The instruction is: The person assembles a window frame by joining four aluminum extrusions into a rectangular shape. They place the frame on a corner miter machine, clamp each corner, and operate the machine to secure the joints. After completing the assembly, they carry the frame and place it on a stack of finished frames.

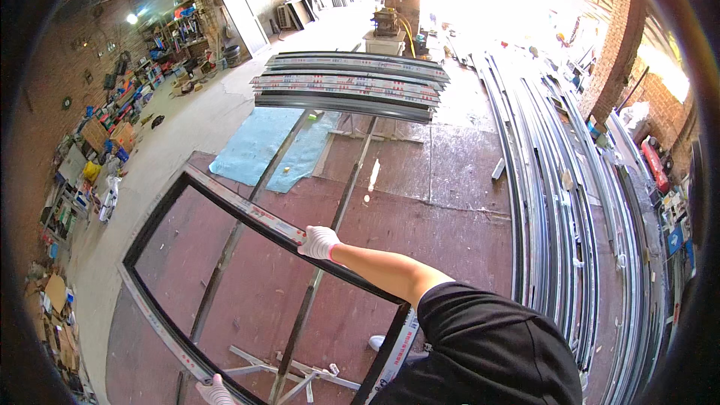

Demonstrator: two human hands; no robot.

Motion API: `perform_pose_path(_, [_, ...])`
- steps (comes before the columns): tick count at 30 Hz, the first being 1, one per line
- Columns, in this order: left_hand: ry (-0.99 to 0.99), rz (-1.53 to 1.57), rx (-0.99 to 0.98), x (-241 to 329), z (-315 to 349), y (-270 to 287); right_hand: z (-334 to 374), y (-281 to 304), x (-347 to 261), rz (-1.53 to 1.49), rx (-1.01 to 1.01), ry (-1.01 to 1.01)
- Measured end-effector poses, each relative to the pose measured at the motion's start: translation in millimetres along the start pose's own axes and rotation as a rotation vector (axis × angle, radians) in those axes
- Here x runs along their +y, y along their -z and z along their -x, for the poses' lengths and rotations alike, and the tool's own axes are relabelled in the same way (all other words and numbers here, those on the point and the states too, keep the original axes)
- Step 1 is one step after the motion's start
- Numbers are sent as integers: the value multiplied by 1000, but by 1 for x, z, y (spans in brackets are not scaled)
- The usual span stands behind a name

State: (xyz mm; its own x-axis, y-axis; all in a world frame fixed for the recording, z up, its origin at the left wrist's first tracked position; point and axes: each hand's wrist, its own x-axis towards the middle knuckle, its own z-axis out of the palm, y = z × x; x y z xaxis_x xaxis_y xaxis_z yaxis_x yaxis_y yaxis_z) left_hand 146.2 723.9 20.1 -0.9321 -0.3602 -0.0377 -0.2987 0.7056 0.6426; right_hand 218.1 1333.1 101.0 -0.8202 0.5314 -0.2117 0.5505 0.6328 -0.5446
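A large rectangular black window frame [259, 216], with printed protective film along its sides, spans the lower left of the view. My right hand [319, 242], in a white knit glove, is closed around the frame's far side. At the bottom edge my left hand [215, 391], gloved too, grips the near side; it is partly cut off by the picture's edge. The frame is tilted over two dark metal rails [352, 180]; whether it touches them I cannot tell. Through its opening show the floor and a stand with pale legs [311, 376].
A stack of film-covered profiles [349, 79] lies across the rails' far end, above a blue sheet [251, 146]. Long metal profiles [555, 202] run along the right. Tools and boxes [97, 139] line the left wall. A brick pillar [403, 0] stands at the back.
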Motion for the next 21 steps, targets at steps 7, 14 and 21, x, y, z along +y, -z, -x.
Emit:
perform_pose_path(7, [-186,307,133,21,51,190,79,-15,-122,21,306,410])
perform_pose_path(14, [-364,217,555,-109,67,432,244,-40,-310,-148,270,396])
perform_pose_path(21, [-291,288,850,-327,109,700,419,-168,-535,-418,272,734])
